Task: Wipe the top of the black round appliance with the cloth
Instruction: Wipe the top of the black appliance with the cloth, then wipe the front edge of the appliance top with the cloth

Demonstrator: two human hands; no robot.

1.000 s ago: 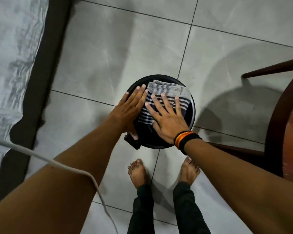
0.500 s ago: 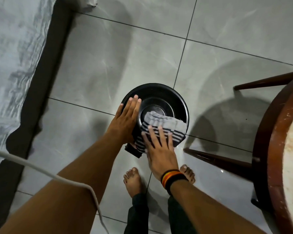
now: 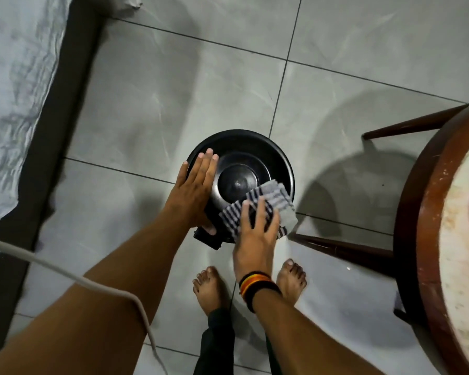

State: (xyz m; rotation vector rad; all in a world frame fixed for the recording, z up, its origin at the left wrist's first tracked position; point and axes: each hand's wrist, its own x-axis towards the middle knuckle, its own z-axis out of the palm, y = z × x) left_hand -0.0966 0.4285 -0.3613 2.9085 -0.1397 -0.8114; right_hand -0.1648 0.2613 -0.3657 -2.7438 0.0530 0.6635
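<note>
A black round appliance (image 3: 241, 155) stands on the grey tiled floor in front of my bare feet. Its glossy top and centre disc show. My left hand (image 3: 195, 193) lies flat on its left side, fingers together, steadying it. A grey cloth with dark stripes (image 3: 278, 197) drapes over the near right edge of the top. My right hand (image 3: 255, 234) presses down on the cloth's near part with fingers spread. A black handle or plug (image 3: 207, 239) juts out at the near left, under my left hand's thumb.
A round wooden table (image 3: 428, 239) with dark legs stands close on the right; one leg (image 3: 336, 249) runs near the appliance. A white cable (image 3: 65, 272) crosses my left arm. A grey mattress (image 3: 14, 77) on a dark base lies on the left.
My right hand has dragged the cloth from the middle of the top toward me and to the right edge, baring the centre disc. My left hand has stayed on the left side.
</note>
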